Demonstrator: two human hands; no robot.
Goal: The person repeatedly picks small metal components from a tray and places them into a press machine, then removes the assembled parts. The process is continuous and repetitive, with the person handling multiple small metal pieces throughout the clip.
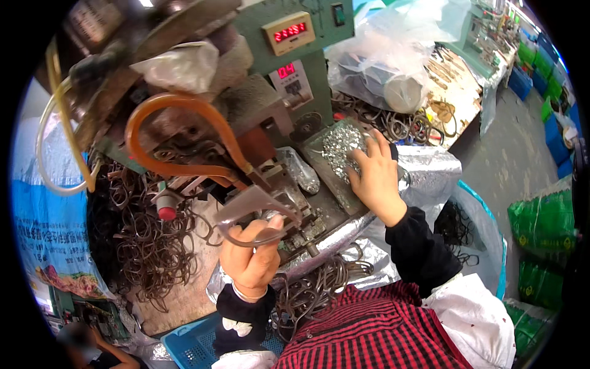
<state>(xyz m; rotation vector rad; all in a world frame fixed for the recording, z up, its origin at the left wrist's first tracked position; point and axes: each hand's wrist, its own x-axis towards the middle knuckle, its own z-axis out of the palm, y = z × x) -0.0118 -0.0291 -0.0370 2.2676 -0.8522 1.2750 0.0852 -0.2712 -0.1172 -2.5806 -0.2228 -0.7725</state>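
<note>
Over a metal tray (pixel 312 150) of small shiny metal pieces (pixel 342 147), my right hand (pixel 380 181) rests with its fingers bent and apart, the fingertips touching the pile. My left hand (pixel 249 258) is at the work area of a green bench machine (pixel 252 46), fingers curled in a pinch. A clear plastic guard (pixel 261 209) partly covers those fingertips, so what they hold cannot be made out. Next to the tray lies a small clear bag (pixel 300 171) with shiny contents. An orange-brown hose (pixel 175 101) loops above my left hand.
Dark thin loops (pixel 157 240) lie heaped left of the machine, and more loops (pixel 313 289) hang by my lap. A red-tipped knob (pixel 166 209) sticks out at left. Silver foil (pixel 430 172) lines the right side. A blue basket (pixel 190 344) stands below; green sacks (pixel 541 221) are at right.
</note>
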